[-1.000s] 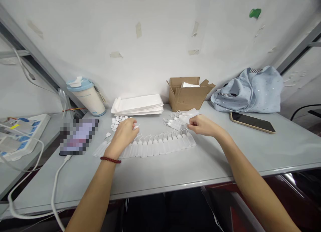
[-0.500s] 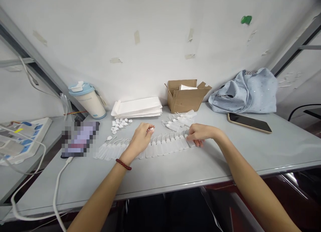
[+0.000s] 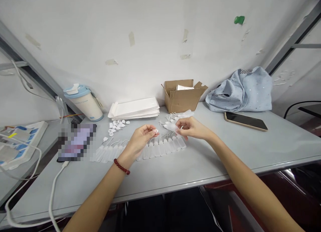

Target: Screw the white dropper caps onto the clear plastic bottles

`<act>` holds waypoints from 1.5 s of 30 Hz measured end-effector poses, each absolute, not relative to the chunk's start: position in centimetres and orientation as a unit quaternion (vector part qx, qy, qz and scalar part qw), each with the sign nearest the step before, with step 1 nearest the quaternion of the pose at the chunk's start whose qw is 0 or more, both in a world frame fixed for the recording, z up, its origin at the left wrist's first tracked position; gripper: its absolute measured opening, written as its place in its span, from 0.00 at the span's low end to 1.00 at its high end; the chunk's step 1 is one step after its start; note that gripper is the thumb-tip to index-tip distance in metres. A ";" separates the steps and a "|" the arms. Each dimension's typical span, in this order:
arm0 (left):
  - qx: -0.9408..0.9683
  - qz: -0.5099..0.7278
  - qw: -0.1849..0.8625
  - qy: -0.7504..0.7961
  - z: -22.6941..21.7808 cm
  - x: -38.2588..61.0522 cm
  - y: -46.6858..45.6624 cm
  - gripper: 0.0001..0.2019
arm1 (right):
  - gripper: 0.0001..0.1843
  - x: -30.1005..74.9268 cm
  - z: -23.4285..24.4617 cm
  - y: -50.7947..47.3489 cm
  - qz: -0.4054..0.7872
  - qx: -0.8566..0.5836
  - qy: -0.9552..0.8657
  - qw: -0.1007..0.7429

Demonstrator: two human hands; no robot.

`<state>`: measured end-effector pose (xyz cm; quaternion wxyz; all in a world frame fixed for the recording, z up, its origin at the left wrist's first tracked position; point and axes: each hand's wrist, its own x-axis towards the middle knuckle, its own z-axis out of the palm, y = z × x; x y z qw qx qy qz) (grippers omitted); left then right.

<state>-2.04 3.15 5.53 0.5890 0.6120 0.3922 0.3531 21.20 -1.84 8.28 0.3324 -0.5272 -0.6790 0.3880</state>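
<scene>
My left hand (image 3: 137, 141), a dark red beaded bracelet at its wrist, pinches a small white cap (image 3: 156, 131) between thumb and fingertips. Opposite it, my right hand (image 3: 193, 127) grips a small translucent squeeze bottle (image 3: 172, 127), raised above the desk with its spout end toward the left hand. Cap and bottle are apart. Below both hands runs a row of similar bottles (image 3: 160, 149) with thin curved spouts; my left hand covers part of it. A heap of white caps (image 3: 116, 125) lies farther back on the left, and one loose cap (image 3: 105, 139) sits nearer the row.
Along the wall stand a cream and blue tumbler (image 3: 86, 105), a stack of white packets (image 3: 134, 108), an open cardboard box (image 3: 183, 100) and a blue cloth bag (image 3: 243, 91). More bottles (image 3: 185, 114) lie before the box. Phones rest left and right (image 3: 245, 121); a white cable (image 3: 54, 195) crosses the desk's left side.
My right hand has lifted a bottle from the row's right end and brought it up and left, toward my left hand. The left hand still holds the cap, now turned slightly. The view shifted a little.
</scene>
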 end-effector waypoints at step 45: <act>0.623 0.395 0.578 0.348 6.2 -1.2 2.1 0.12 | 0.21 17.6 5.6 -1.4 0.579 -0.445 -0.545 0.411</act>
